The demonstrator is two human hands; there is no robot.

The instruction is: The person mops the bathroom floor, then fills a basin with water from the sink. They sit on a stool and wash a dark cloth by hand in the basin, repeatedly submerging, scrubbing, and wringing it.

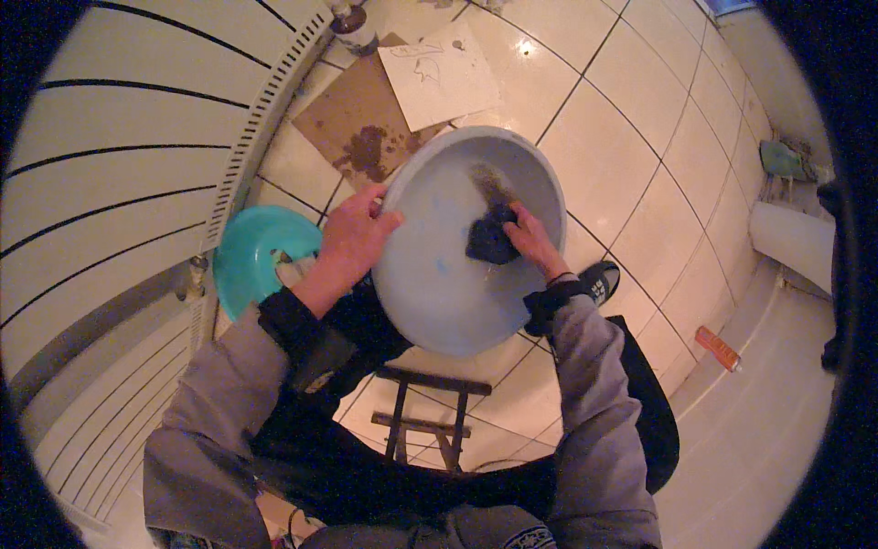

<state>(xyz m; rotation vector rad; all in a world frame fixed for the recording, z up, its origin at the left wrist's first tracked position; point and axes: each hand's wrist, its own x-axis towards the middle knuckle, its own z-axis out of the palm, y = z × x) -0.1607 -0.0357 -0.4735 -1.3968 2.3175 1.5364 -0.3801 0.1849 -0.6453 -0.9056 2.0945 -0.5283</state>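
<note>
A large pale grey-blue plastic basin (425,281) is tilted in front of me, its inside facing up toward my head. My left hand (360,240) grips its left rim, thumb on the inner side and fingers behind it. Inside the basin, my right hand (531,237) holds a dark wadded cloth (492,237) against the wall. A brownish dirty smear (485,180) marks the surface just above the cloth. Small light-blue spots show on the basin's left inner side. The basin's underside is hidden.
A turquoise bowl (240,237) with some items stands left, by a white radiator (137,113). Beyond the basin lie stained brown cardboard (329,123), a white sheet (453,82) and a dark bottle (353,29). An orange can (718,348) lies right; a wooden stool (432,381) is below.
</note>
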